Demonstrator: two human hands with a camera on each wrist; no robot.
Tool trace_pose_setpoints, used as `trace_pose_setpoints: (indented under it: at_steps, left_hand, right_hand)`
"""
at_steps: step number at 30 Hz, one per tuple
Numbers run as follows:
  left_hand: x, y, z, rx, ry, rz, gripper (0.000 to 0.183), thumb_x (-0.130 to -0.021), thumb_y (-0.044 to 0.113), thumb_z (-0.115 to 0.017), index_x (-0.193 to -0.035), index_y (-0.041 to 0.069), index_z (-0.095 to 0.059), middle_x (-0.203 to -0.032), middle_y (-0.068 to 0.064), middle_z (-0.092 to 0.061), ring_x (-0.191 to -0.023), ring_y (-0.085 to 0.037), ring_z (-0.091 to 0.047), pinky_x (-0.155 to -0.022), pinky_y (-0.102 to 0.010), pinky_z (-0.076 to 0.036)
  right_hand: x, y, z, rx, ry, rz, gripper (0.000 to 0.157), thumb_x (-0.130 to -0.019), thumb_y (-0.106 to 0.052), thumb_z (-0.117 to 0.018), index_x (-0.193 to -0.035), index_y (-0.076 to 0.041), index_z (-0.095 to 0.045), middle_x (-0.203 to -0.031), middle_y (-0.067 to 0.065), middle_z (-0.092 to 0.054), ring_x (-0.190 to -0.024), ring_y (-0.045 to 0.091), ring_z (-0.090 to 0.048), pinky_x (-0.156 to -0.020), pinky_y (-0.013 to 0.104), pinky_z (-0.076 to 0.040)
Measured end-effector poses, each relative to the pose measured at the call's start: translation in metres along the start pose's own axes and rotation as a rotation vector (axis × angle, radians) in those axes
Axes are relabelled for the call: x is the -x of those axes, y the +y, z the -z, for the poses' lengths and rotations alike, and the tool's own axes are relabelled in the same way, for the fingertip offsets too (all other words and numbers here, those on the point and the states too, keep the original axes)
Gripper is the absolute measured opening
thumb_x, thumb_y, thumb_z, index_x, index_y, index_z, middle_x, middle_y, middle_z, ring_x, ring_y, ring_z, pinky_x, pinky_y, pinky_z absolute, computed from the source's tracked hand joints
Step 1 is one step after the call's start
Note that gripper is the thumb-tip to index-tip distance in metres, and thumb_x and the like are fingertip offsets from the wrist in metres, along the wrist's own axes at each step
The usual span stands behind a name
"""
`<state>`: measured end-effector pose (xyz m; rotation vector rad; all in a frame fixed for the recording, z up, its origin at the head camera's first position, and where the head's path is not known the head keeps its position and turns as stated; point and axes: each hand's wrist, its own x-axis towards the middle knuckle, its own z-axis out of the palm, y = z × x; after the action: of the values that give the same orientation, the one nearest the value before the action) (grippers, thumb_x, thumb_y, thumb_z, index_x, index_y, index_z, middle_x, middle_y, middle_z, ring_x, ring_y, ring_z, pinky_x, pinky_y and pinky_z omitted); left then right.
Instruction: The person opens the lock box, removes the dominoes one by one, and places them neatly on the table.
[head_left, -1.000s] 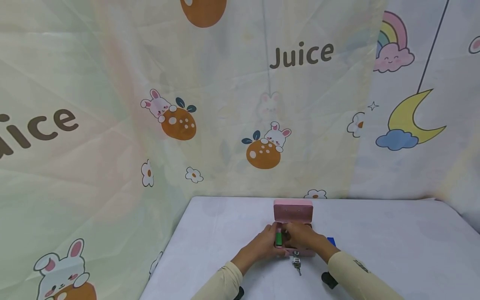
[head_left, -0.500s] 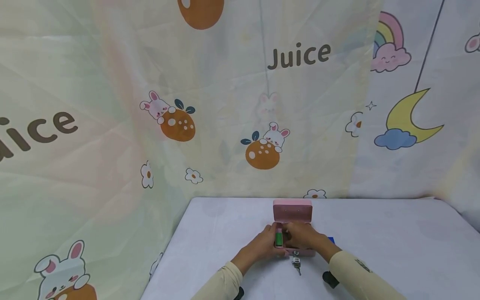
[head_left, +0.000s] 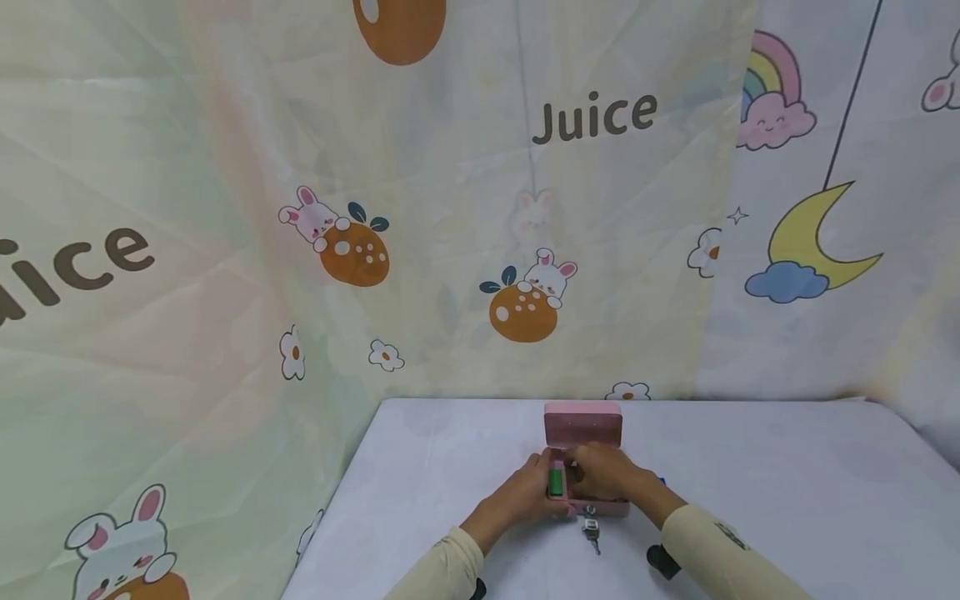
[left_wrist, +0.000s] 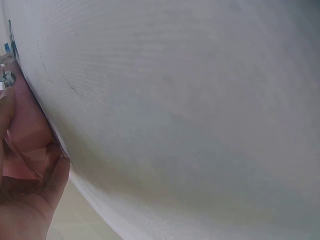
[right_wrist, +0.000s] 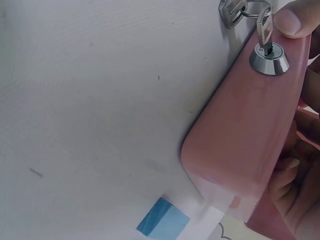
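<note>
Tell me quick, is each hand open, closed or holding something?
Left hand: holding the pink box.
Right hand: fingers inside the box; cannot tell whether it holds anything.

Head view: soft, even, muted light over the crisp printed backdrop (head_left: pixel 450 208) and white worktop (head_left: pixel 787 475). Left wrist view: dim, grey, blurry, darkest at upper right. Right wrist view: glints on the chrome lock (right_wrist: pixel 270 66); the pink lockbox's (right_wrist: pixel 235 130) lower end looks washed-out.
</note>
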<state>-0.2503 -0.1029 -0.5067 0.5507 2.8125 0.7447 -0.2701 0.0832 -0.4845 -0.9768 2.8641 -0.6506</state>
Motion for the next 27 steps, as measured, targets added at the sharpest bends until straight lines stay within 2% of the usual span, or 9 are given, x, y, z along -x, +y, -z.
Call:
trace_pose_setpoints:
  at_steps: [18, 23, 27]
  left_hand:
    - [0.0, -0.003, -0.004, 0.018, -0.003, -0.017, 0.101, -0.077, 0.044, -0.085, -0.156, 0.023, -0.026, -0.126, -0.003, -0.055, -0.105, -0.007, -0.058, -0.1, -0.032, -0.051]
    - [0.0, -0.004, -0.004, 0.002, 0.007, -0.035, 0.102, -0.076, 0.043, -0.086, -0.156, 0.022, -0.026, -0.123, -0.004, -0.055, -0.102, -0.007, -0.058, -0.097, -0.031, -0.052]
    - [0.0, -0.004, -0.003, -0.002, 0.013, -0.034, 0.1, -0.076, 0.044, -0.086, -0.155, 0.021, -0.028, -0.123, -0.004, -0.056, -0.103, -0.008, -0.059, -0.097, -0.031, -0.053]
  right_hand:
    - [0.008, 0.001, 0.002, 0.019, 0.0, -0.013, 0.042, -0.076, -0.015, -0.087, -0.116, -0.009, -0.073, -0.08, -0.005, -0.066, -0.071, 0.009, -0.052, -0.065, 0.028, -0.045]
    - [0.01, 0.0, 0.006, 0.011, -0.01, -0.024, 0.038, -0.076, -0.015, -0.087, -0.11, -0.008, -0.073, -0.081, -0.004, -0.068, -0.07, 0.01, -0.051, -0.065, 0.03, -0.047]
    - [0.013, -0.002, 0.011, 0.008, -0.022, -0.069, 0.033, -0.075, -0.015, -0.088, -0.105, -0.01, -0.073, -0.075, -0.007, -0.062, -0.07, 0.01, -0.05, -0.064, 0.031, -0.045]
